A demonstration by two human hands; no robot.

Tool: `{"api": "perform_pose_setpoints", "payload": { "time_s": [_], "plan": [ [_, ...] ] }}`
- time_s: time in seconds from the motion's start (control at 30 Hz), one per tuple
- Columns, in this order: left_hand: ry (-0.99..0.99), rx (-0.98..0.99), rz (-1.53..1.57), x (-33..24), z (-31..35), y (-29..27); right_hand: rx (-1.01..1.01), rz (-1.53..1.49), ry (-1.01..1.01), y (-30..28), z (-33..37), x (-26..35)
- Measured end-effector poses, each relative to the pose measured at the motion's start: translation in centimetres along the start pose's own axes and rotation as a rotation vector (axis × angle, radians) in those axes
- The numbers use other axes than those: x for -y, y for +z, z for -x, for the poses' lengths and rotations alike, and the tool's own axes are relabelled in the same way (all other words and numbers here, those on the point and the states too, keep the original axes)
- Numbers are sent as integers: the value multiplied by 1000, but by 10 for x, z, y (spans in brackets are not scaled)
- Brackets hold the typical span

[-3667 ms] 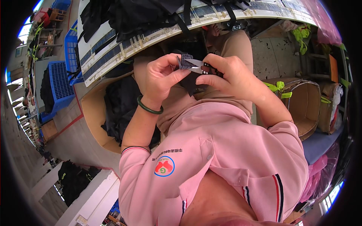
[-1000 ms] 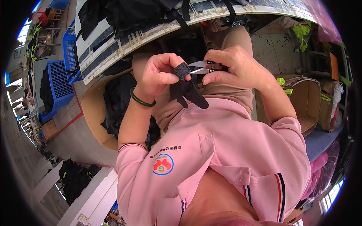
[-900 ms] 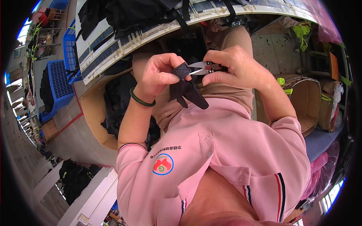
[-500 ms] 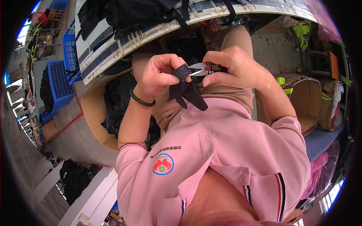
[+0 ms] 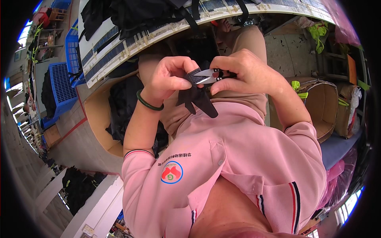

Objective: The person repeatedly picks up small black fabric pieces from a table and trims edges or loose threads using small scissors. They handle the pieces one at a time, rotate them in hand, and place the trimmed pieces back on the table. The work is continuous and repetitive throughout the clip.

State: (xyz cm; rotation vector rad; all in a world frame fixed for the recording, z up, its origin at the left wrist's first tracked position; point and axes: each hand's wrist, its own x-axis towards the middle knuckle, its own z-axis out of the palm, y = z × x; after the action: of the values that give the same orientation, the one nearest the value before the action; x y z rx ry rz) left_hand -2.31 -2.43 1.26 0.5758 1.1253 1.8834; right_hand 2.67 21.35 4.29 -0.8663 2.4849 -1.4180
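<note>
My left hand (image 5: 171, 75) pinches the top of a small black fabric strap piece (image 5: 197, 98) that hangs down over my lap. A green bangle (image 5: 147, 104) circles that wrist. My right hand (image 5: 244, 71) grips small thread snips (image 5: 209, 76), their silver blades pointing left and touching the strap's upper edge beside my left thumb. Both hands are held close together above my tan trousers and pink shirt.
A worktable edge (image 5: 131, 43) with black bags (image 5: 135, 14) on it curves across the top. A cardboard box (image 5: 101, 119) with black cloth sits at my left, another open carton (image 5: 321, 107) at my right. Blue crates (image 5: 59, 79) stand far left.
The hands stay together; the strap has been turned slightly and the snips' blades have shifted a little along its top edge.
</note>
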Motion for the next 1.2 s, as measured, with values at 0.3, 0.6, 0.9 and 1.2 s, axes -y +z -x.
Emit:
{"api": "perform_pose_setpoints", "payload": {
  "time_s": [0.3, 0.6, 0.9, 1.2],
  "plan": [
    [-45, 17, 28, -2, -1, 1, -20, 50, -47, 2, -2, 2],
    [-14, 15, 29, 0, -1, 0, 1, 44, -15, 0, -2, 6],
    [-9, 17, 34, 0, 0, -2, -21, 34, 10, 0, 0, 2],
    [-39, -22, 33, -2, -4, 9, -70, 102, -106, 3, -1, 5]
  ]
}}
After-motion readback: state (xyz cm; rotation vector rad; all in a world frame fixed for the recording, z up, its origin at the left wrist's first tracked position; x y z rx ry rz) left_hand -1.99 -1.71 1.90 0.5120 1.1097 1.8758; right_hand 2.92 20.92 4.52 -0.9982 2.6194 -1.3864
